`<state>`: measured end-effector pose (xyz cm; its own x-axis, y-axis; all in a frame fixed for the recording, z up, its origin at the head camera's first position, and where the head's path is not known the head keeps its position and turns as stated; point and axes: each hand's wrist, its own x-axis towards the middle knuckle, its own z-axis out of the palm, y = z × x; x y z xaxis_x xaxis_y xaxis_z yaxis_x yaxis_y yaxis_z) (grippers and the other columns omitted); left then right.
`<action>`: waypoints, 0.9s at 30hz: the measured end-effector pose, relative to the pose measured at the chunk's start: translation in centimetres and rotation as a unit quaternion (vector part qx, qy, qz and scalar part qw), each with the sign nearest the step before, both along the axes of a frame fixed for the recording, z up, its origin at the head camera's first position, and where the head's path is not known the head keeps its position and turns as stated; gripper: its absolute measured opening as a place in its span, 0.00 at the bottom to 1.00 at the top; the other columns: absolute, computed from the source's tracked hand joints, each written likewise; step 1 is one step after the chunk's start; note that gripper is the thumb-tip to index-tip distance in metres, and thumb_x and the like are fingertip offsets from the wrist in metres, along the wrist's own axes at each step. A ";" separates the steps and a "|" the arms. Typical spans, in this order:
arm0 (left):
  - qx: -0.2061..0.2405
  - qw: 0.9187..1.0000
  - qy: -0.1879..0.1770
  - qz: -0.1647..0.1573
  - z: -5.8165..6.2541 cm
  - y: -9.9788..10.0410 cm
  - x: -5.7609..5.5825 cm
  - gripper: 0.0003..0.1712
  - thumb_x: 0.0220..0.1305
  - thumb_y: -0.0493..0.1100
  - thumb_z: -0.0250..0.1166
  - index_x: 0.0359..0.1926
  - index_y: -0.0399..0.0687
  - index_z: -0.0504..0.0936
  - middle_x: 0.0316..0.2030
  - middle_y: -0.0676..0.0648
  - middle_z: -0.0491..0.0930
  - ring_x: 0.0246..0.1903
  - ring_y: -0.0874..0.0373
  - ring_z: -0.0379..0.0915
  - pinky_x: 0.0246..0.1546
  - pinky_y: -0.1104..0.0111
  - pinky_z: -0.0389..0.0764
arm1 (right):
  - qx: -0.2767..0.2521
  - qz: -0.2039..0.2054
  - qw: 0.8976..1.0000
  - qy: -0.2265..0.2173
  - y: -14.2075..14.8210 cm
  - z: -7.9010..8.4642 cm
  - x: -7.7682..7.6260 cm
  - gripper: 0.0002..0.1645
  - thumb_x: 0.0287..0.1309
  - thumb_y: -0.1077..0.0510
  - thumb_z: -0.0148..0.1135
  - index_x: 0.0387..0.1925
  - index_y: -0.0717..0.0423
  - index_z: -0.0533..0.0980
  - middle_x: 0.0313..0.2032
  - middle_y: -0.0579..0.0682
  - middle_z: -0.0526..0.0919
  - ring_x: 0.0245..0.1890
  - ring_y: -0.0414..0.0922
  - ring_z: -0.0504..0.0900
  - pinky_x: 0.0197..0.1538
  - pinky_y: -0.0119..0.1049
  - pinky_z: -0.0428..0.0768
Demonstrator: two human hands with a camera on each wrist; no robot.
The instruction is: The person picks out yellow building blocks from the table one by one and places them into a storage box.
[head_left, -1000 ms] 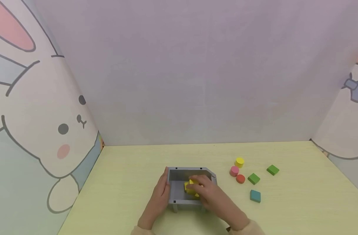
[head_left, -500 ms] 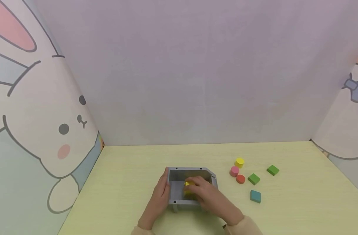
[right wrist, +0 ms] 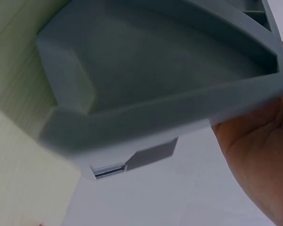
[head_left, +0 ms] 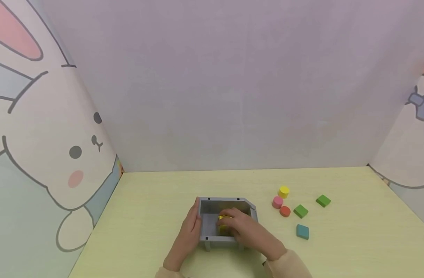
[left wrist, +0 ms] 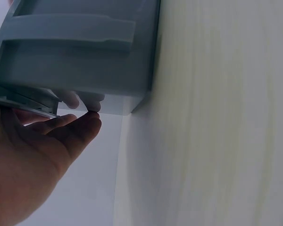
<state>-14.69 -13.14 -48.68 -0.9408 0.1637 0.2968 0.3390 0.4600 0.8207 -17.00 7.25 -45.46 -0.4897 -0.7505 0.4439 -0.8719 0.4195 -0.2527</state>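
Note:
A grey open-topped box [head_left: 223,206] stands on the pale yellow table [head_left: 156,208]. My left hand [head_left: 191,228] lies flat against the box's left outer wall, fingers straight. In the left wrist view the left hand [left wrist: 47,141] sits beside the grey wall [left wrist: 80,52]. My right hand [head_left: 240,224] reaches down into the box, its fingers curled over a yellow block [head_left: 222,219] that is mostly hidden. The right wrist view shows only the box's underside [right wrist: 146,80] and my right palm [right wrist: 259,165].
Loose pieces lie to the right of the box: a yellow cylinder [head_left: 283,191], a pink one [head_left: 277,202], a red one [head_left: 285,211], two green blocks [head_left: 300,211] [head_left: 323,200] and a blue block [head_left: 302,231]. Printed panels wall in the table on three sides.
My right hand has sunk lower into the box with the yellow block, which now shows less. The left hand and the box have stayed put.

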 end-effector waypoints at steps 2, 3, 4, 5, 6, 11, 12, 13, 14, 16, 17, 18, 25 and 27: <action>0.002 1.000 0.000 -0.001 0.0 0.0 0.0 0.28 0.71 0.34 0.37 0.69 0.38 0.44 0.69 0.35 0.48 0.67 0.45 0.41 0.65 0.44 0.52 | 0.006 0.000 1.000 -0.006 -0.1 0.0 -0.1 0.14 0.47 0.70 0.63 0.36 0.53 0.81 0.42 0.54 0.80 0.42 0.46 0.77 0.43 0.40 0.83; 0.002 1.000 0.000 -0.001 0.0 -0.1 0.0 0.28 0.71 0.34 0.37 0.69 0.38 0.43 0.69 0.35 0.48 0.67 0.45 0.41 0.65 0.44 0.52 | 0.011 0.000 1.000 -0.009 -0.1 0.0 -0.2 0.14 0.47 0.70 0.63 0.36 0.53 0.81 0.42 0.53 0.80 0.42 0.46 0.77 0.43 0.40 0.83; 0.003 1.000 0.000 -0.001 0.0 -0.1 0.0 0.28 0.71 0.34 0.37 0.69 0.38 0.43 0.69 0.35 0.48 0.67 0.45 0.41 0.65 0.45 0.52 | 0.015 -0.001 1.000 -0.011 -0.1 0.0 -0.3 0.14 0.47 0.70 0.62 0.36 0.53 0.81 0.42 0.53 0.80 0.42 0.46 0.77 0.43 0.40 0.83; 0.004 1.000 0.000 -0.001 0.1 -0.1 -0.1 0.28 0.71 0.33 0.37 0.69 0.38 0.43 0.69 0.35 0.48 0.67 0.45 0.41 0.65 0.45 0.52 | 0.018 -0.001 1.000 -0.014 -0.2 0.0 -0.4 0.14 0.47 0.71 0.62 0.36 0.53 0.81 0.42 0.53 0.80 0.42 0.45 0.77 0.43 0.39 0.83; 0.004 1.000 0.000 -0.002 0.1 -0.1 -0.1 0.28 0.71 0.33 0.37 0.69 0.38 0.43 0.69 0.35 0.48 0.67 0.45 0.41 0.65 0.45 0.52 | 0.023 -0.003 1.000 -0.018 -0.2 0.0 -0.4 0.15 0.46 0.71 0.62 0.36 0.53 0.81 0.42 0.53 0.80 0.42 0.45 0.77 0.43 0.39 0.83; 0.009 1.000 -0.008 0.000 0.2 -0.1 0.0 0.28 0.70 0.33 0.37 0.69 0.38 0.44 0.69 0.36 0.48 0.67 0.45 0.41 0.66 0.45 0.51 | 0.034 -0.005 0.999 -0.027 -0.4 0.0 -0.6 0.16 0.44 0.71 0.63 0.35 0.52 0.82 0.41 0.50 0.79 0.41 0.43 0.77 0.41 0.36 0.83; 0.010 1.000 -0.008 0.000 0.2 -0.1 0.0 0.28 0.70 0.33 0.37 0.69 0.39 0.44 0.69 0.36 0.48 0.67 0.45 0.41 0.66 0.45 0.51 | 0.037 -0.006 0.999 -0.028 -0.4 0.1 -0.6 0.16 0.44 0.71 0.63 0.35 0.52 0.82 0.41 0.50 0.79 0.40 0.43 0.77 0.41 0.36 0.83; 0.010 1.000 -0.009 0.000 0.2 -0.1 0.0 0.28 0.71 0.33 0.37 0.69 0.39 0.44 0.69 0.36 0.48 0.67 0.45 0.41 0.66 0.45 0.51 | 0.040 -0.008 0.999 -0.030 -0.5 0.1 -0.6 0.16 0.44 0.72 0.63 0.35 0.52 0.82 0.40 0.49 0.79 0.40 0.42 0.77 0.41 0.35 0.83; 0.011 1.000 -0.009 0.001 0.2 0.0 0.0 0.28 0.71 0.33 0.37 0.69 0.39 0.44 0.69 0.36 0.48 0.67 0.46 0.41 0.66 0.46 0.51 | 0.043 -0.009 0.999 -0.032 -0.5 0.1 -0.7 0.16 0.44 0.72 0.63 0.35 0.52 0.82 0.40 0.49 0.79 0.40 0.42 0.77 0.41 0.35 0.83; 0.011 1.000 -0.007 0.000 0.2 0.0 0.0 0.28 0.71 0.34 0.38 0.69 0.39 0.44 0.69 0.36 0.48 0.67 0.46 0.41 0.66 0.46 0.52 | 0.048 -0.010 0.998 -0.036 -0.5 0.2 -0.7 0.16 0.45 0.72 0.62 0.35 0.52 0.82 0.40 0.48 0.79 0.39 0.41 0.76 0.40 0.35 0.83; 0.011 1.000 -0.006 0.000 0.2 0.0 0.0 0.28 0.71 0.34 0.38 0.69 0.39 0.44 0.69 0.36 0.48 0.67 0.46 0.42 0.66 0.46 0.52 | 0.049 -0.011 0.998 -0.038 -0.5 0.2 -0.7 0.17 0.45 0.72 0.62 0.35 0.52 0.82 0.40 0.48 0.79 0.39 0.41 0.76 0.40 0.34 0.83; 0.010 1.000 -0.005 0.000 0.2 0.0 0.0 0.28 0.71 0.34 0.38 0.69 0.39 0.44 0.69 0.36 0.48 0.67 0.46 0.42 0.66 0.46 0.52 | 0.050 -0.010 0.998 -0.040 -0.5 0.2 -0.7 0.17 0.45 0.72 0.62 0.35 0.52 0.82 0.40 0.48 0.79 0.39 0.41 0.76 0.40 0.34 0.83; 0.010 1.000 -0.011 -0.003 0.2 0.0 0.1 0.28 0.71 0.34 0.37 0.69 0.39 0.44 0.69 0.36 0.48 0.67 0.45 0.41 0.66 0.45 0.52 | 0.050 -0.006 0.998 -0.046 -0.5 0.1 -0.9 0.16 0.45 0.73 0.61 0.35 0.53 0.83 0.39 0.48 0.80 0.39 0.41 0.77 0.41 0.34 0.83; 0.011 1.000 -0.012 -0.003 0.3 0.0 0.1 0.28 0.71 0.35 0.37 0.69 0.39 0.44 0.69 0.36 0.48 0.67 0.45 0.41 0.65 0.45 0.52 | 0.049 -0.004 0.998 -0.048 -0.6 0.2 -0.9 0.16 0.44 0.73 0.61 0.35 0.54 0.82 0.39 0.49 0.80 0.39 0.41 0.77 0.42 0.35 0.83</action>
<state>-14.60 -13.14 -48.42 -0.9467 0.1621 0.2783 0.3218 0.4393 0.8387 -17.91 6.70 -45.29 -0.5328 -0.7836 0.3194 -0.8420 0.4534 -0.2922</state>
